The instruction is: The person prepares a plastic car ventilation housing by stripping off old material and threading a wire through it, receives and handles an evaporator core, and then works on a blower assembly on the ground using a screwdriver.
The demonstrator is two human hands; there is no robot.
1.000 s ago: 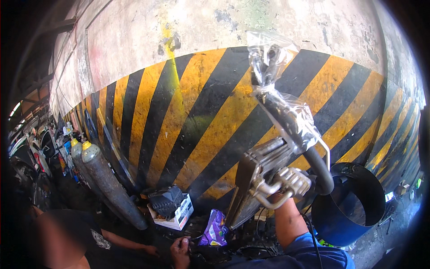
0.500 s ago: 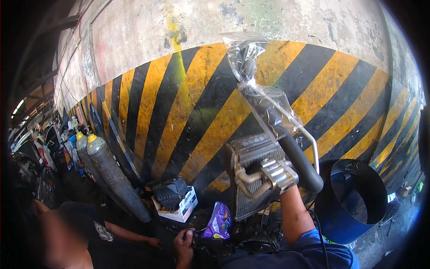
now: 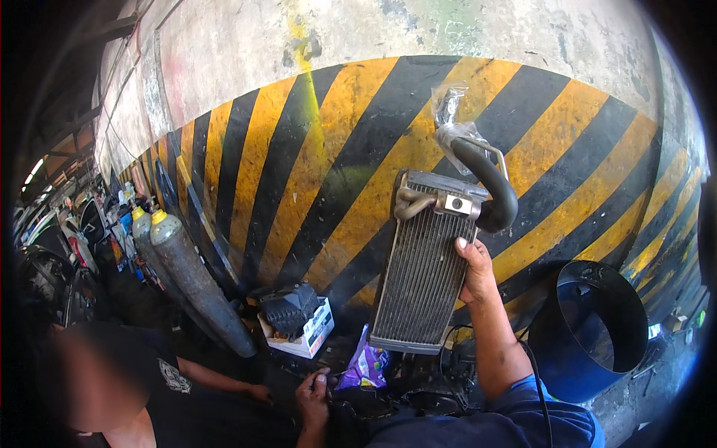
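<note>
My right hand point(image 3: 476, 272) grips an evaporator core point(image 3: 420, 276) by its right edge, holding it upright in front of the striped wall. Its finned face is turned toward me, with bent metal pipes point(image 3: 413, 203) and a silver block point(image 3: 458, 204) at the top. A thick black hose point(image 3: 497, 187) curves up from there, its end wrapped in clear plastic point(image 3: 452, 123). Low in the middle, my left hand point(image 3: 312, 396) is closed with curled fingers; what it holds, if anything, is hidden. A purple plastic packet point(image 3: 364, 367) lies beside it.
A black plastic housing point(image 3: 289, 308) sits in a white box point(image 3: 317, 328). Two gas cylinders point(image 3: 190, 269) lean at the left. Another person point(image 3: 157, 396) is at lower left, an arm stretched out. A dark blue drum point(image 3: 590, 328) stands at right, and dark parts point(image 3: 437, 396) lie below.
My right hand has lifted and turned the evaporator core, so its finned face now shows fully. The hose and plastic have swung farther from me. My left hand has barely moved.
</note>
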